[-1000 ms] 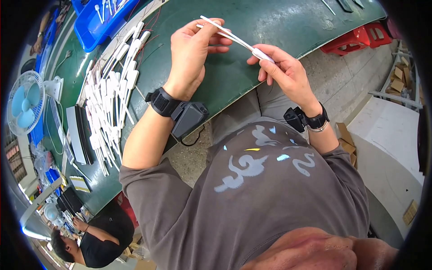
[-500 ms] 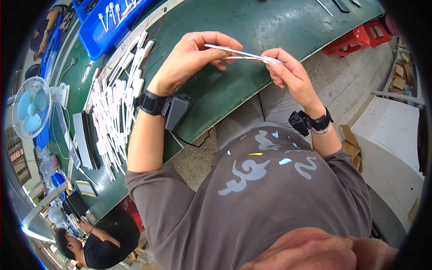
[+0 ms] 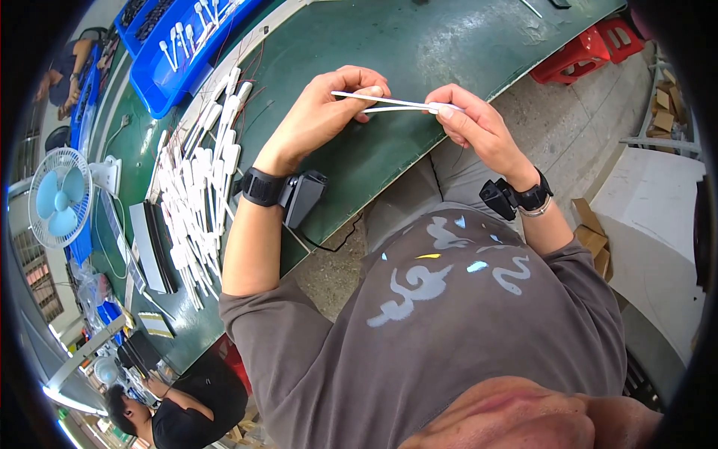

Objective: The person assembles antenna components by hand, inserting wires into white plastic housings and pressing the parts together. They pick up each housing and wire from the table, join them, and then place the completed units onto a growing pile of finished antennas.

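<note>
Two thin white strips (image 3: 400, 102) stretch between my hands above the green table's near edge. They lie apart at the left and come together at the right. My left hand (image 3: 329, 105) is closed around their left part, with one strip passing over the thumb and its end sticking out. My right hand (image 3: 473, 120) pinches the other end, where the strips meet, between thumb and fingers. A thin dark wire hangs below the right fingers. Each wrist wears a black strapped device. What the left fingertips press on is partly hidden.
On the green table (image 3: 359, 45), left of my forearm, lies a big pile of white strip-like pieces (image 3: 198, 194) with thin wires. Beyond are a blue tray (image 3: 153, 78) and a fan (image 3: 61, 196). Red stools (image 3: 572, 60) stand at right. Another person (image 3: 194, 404) sits lower left.
My left hand has moved slightly down, and my right fingers have shifted left along the strips, now covering where they meet. The whole view has shifted a little.
</note>
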